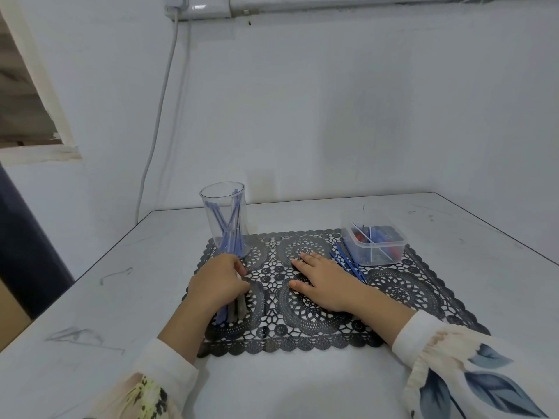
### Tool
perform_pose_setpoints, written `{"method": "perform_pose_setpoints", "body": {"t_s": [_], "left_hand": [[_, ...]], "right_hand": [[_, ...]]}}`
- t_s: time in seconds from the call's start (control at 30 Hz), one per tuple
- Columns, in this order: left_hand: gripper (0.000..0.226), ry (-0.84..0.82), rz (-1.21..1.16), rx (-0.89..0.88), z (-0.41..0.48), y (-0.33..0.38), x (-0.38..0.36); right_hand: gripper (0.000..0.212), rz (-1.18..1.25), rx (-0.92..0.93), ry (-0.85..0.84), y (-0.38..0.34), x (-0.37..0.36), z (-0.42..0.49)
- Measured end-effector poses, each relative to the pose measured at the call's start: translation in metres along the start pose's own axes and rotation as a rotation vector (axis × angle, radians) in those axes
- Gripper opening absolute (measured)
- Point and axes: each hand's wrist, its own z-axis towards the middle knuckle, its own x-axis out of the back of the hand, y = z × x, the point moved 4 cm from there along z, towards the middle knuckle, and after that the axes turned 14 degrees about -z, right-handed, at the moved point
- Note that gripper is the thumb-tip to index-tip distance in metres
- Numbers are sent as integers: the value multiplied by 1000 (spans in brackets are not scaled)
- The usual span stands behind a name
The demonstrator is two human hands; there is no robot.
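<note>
Running down the wall at the far left, a white cable (157, 116) drops from a socket (199, 7) at about 11 o'clock from the table (121, 297). On the table lies a dark lace mat (408, 285). The left hand (216, 282) rests near the mat's 9 o'clock edge, fingers and thumb curled round a bundle of sticks (233, 311). The blue and grey ends of the bundle poke out below the palm toward 6 o'clock and lie on the mat. Just past the knuckles, at the mat's 11 o'clock corner, a clear cup (225, 207) stands upright with several blue sticks (227, 234) leaning inside it; whether the hand touches the cup's base I cannot tell. Near the mat's middle the right hand (325, 281) lies palm down, fingers straight and spread, thumb pointing to 9 o'clock, holding nothing. Just beside its little finger, at 2 o'clock from the hand, a few loose sticks (348, 263) lie slantwise on the mat, their far ends close against a clear plastic box (373, 244). The box sits open-topped at the mat's 1 o'clock corner, with blue and red bits and a thin white stick or two inside. Both wrists come out of pale sleeves (423, 337) printed with leaves.
</note>
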Motion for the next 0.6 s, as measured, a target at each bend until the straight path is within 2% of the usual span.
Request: {"method": "perform_pose_setpoints", "body": {"t_s": [0.13, 0.23, 0.3, 0.43, 0.6], "left_hand": [[13, 137, -123, -8, 3, -5, 12], [5, 329, -84, -20, 8, -19, 26], [15, 390, -33, -34, 14, -33, 30], [36, 281, 137, -26, 28, -56, 25], [46, 112, 110, 11, 37, -73, 10]], "right_hand": [[63, 15, -9, -4, 0, 2, -1], [61, 43, -2, 29, -2, 7, -2], [58, 99, 5, 80, -5, 15, -3], [47, 295, -2, 234, -15, 51, -6], [31, 577, -26, 451, -33, 108, -3]]}}
